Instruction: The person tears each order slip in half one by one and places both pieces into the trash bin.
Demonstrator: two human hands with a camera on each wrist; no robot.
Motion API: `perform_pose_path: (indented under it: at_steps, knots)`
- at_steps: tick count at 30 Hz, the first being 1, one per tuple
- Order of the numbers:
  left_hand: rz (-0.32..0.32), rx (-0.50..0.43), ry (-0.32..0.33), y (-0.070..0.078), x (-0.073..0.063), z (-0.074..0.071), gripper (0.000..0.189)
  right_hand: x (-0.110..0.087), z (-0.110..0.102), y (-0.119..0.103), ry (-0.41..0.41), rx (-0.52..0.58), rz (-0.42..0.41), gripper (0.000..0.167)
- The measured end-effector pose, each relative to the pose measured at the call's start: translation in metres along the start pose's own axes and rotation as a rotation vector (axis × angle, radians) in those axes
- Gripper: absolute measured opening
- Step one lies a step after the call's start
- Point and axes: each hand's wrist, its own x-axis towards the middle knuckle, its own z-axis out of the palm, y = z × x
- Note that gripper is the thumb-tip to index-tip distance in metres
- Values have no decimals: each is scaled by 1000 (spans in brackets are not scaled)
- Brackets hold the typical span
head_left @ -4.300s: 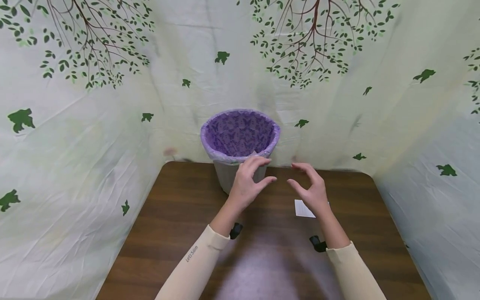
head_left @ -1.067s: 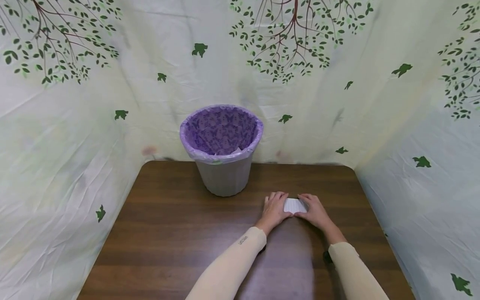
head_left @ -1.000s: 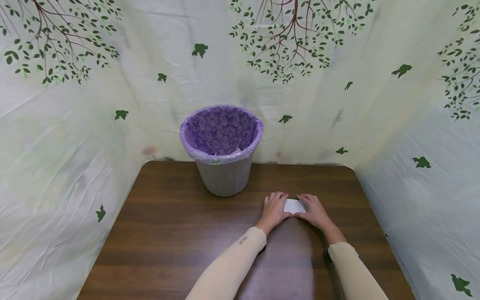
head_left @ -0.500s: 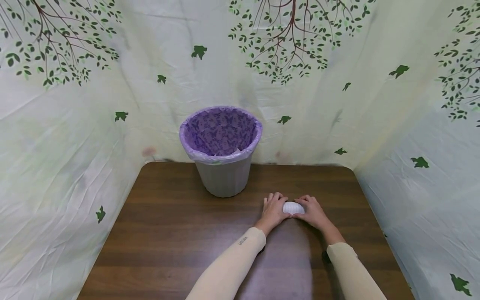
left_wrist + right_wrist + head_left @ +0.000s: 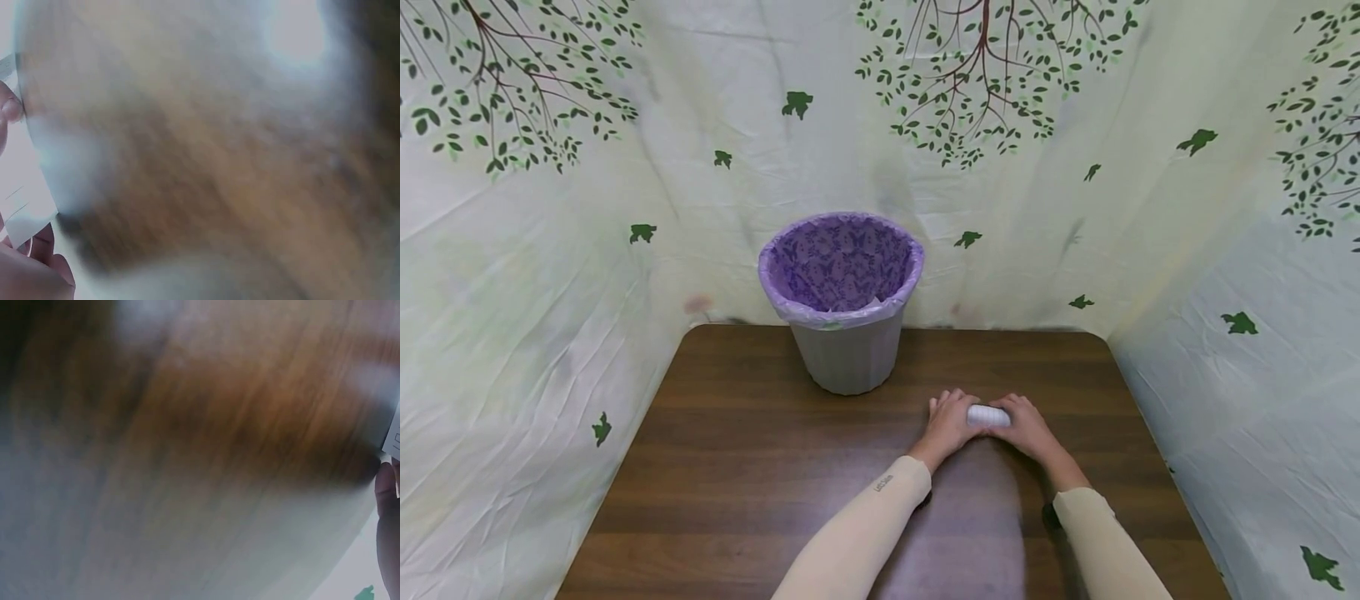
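Note:
A small piece of white ruled paper (image 5: 988, 416) is held between both hands just above or on the brown table, bent into a curve. My left hand (image 5: 951, 419) pinches its left side and my right hand (image 5: 1025, 425) pinches its right side. In the left wrist view the paper (image 5: 26, 181) shows faint lines, with fingers at its edge. Only a corner of the paper (image 5: 393, 439) appears in the right wrist view, beside a fingertip. The hands hide the paper's ends, and whether it touches the table I cannot tell.
A grey waste bin (image 5: 850, 358) with a purple patterned liner stands at the back of the wooden table (image 5: 737, 467), left of the hands. Some white scraps show inside its front rim. Cloth walls (image 5: 1015, 283) with printed leaves surround the table's back and sides.
Earlier both hands were raised and apart, with the paper lying on the table. They then took hold of the paper, which has gone from flat to curved and now looks narrower.

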Motion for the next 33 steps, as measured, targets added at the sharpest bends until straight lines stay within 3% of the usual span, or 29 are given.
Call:
perform_pose_path:
  at_steps: [11,23,27,33]
  knots:
    - [-40,-170,36,5,3,-7,20,-2,1,-2,74,105,44,32]
    - [-41,-250,120,2,4,-17,17,3,-10,-23,91,295,152,18]
    - [-34,-253,132,3,3,-23,17,5,-14,-29,100,356,149,14]
    - [0,-292,150,4,2,-31,18,7,-16,-35,115,353,118,13]
